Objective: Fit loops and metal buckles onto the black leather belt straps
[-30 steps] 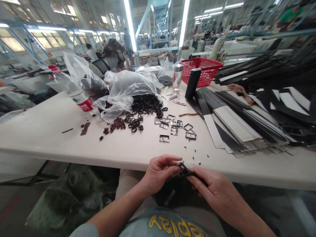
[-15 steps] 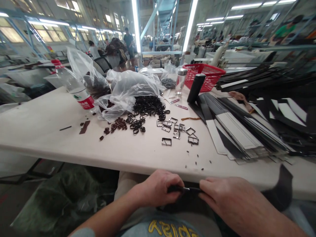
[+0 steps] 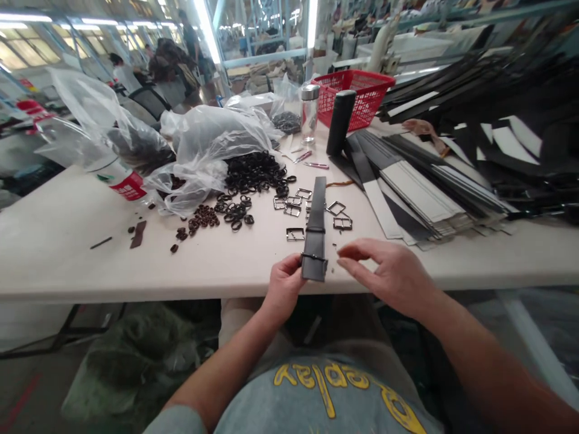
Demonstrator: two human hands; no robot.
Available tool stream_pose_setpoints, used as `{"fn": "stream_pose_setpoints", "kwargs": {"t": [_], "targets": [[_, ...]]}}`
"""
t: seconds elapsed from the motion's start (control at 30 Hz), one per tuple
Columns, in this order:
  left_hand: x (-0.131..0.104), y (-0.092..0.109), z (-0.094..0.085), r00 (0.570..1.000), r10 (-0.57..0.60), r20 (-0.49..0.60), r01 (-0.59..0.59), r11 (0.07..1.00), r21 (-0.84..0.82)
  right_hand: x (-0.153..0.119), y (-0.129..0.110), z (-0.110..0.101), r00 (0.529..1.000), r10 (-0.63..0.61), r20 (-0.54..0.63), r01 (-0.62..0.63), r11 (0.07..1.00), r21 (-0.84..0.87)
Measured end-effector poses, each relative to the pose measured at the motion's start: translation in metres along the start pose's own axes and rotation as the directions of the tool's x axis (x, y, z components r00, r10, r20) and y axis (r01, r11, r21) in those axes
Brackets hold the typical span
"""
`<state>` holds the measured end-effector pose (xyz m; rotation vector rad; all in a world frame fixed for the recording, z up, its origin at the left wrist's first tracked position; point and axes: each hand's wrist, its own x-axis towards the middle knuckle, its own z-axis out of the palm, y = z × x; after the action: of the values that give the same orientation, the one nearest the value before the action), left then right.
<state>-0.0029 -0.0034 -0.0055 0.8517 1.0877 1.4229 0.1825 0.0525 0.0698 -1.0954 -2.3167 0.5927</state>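
My left hand [image 3: 286,288] grips a black strap [image 3: 318,202] at its near end, where a metal buckle [image 3: 313,257] sits across it. A dark loop crosses the strap higher up. The strap's far part reaches over the table among several loose buckles [image 3: 295,234], partly covering some. Close to the strap's right side is my right hand [image 3: 384,268], thumb and forefinger slightly apart, with nothing visible between them. Tiny dark pieces [image 3: 333,245] lie by its fingertips.
Black loops [image 3: 253,175] and small brown loops [image 3: 203,220] lie in heaps beside plastic bags [image 3: 212,132]. A plastic bottle [image 3: 124,184] leans at left. Behind stand a glass jar [image 3: 309,114], a black cylinder [image 3: 341,122] and a red basket [image 3: 357,96]. Stacked strips [image 3: 420,193] cover the right.
The strap has come up from my lap to above the table edge, held by my left hand. My right hand has let go of it and moved forward to the tiny pieces.
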Motion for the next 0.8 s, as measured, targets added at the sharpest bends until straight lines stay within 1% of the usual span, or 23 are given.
{"fn": "stream_pose_setpoints", "kwargs": {"t": [0.07,0.1,0.13,0.2,0.27,0.33,0.47,0.6,0.67,0.7,0.8], "targets": [[0.001,-0.003,0.005,1.000,-0.005,0.005,0.005,1.000,-0.014,-0.008,0.008,0.019,0.988,0.042,0.152,-0.079,0.966,0.247],[0.001,-0.004,0.009,1.000,-0.011,0.015,0.012,1.000,-0.010,-0.011,0.010,0.029,0.980,0.044,0.194,-0.114,0.922,0.370],[0.000,-0.005,0.012,1.000,-0.016,0.023,0.016,1.000,-0.003,-0.012,0.012,0.038,0.978,0.053,0.204,-0.148,0.863,0.484],[-0.003,-0.009,0.019,0.999,-0.019,0.029,0.019,1.000,0.011,-0.014,0.014,0.053,0.979,0.111,0.172,-0.199,0.717,0.668],[-0.005,-0.014,0.024,0.999,-0.025,0.024,0.025,1.000,0.005,-0.015,0.015,0.063,0.976,0.169,0.140,-0.213,0.581,0.785],[-0.007,-0.019,0.027,0.999,-0.041,0.011,0.041,0.999,-0.010,-0.018,0.013,0.068,0.973,0.192,0.130,-0.209,0.483,0.850],[-0.009,-0.026,0.032,0.997,-0.082,0.006,0.083,0.995,-0.061,-0.022,0.009,0.070,0.961,0.246,0.123,-0.205,0.346,0.916],[-0.008,-0.029,0.038,0.989,-0.147,0.011,0.147,0.981,-0.127,-0.020,0.005,0.075,0.918,0.373,0.137,-0.232,0.223,0.947],[-0.007,-0.029,0.040,0.985,-0.170,-0.008,0.168,0.978,-0.126,-0.018,0.004,0.078,0.899,0.417,0.137,-0.240,0.204,0.949],[-0.006,-0.030,0.042,0.984,-0.175,-0.020,0.172,0.977,-0.124,-0.016,0.005,0.080,0.894,0.427,0.133,-0.242,0.211,0.947],[-0.004,-0.028,0.043,0.982,-0.186,-0.031,0.180,0.974,-0.135,-0.012,0.008,0.080,0.896,0.432,0.102,-0.239,0.277,0.931]]}}
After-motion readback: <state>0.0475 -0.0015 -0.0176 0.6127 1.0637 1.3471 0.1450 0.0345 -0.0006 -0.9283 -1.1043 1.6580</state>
